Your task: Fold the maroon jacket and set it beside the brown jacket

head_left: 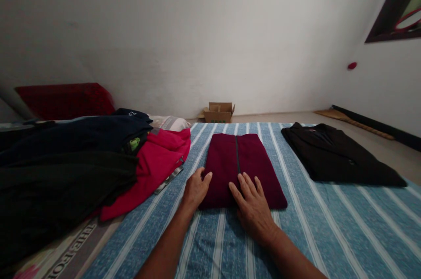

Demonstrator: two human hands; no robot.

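Lying mid-frame, a folded maroon garment [219, 156] stretches ahead, zipper [237, 155] pointing away; the open right hand [255, 206] rests across its near half, the left hand [196, 189], gripping nothing, at its left edge.

Blue striped sheet [297, 222] lay with 1 pile of dark and pink clothes [158, 156] at left, 1 folded black garment [342, 160] at right, 1 open cardboard box [218, 115] near back wall [210, 42], 1 red item [66, 99] behind the pile, 1 red spot [352, 66] upper right.
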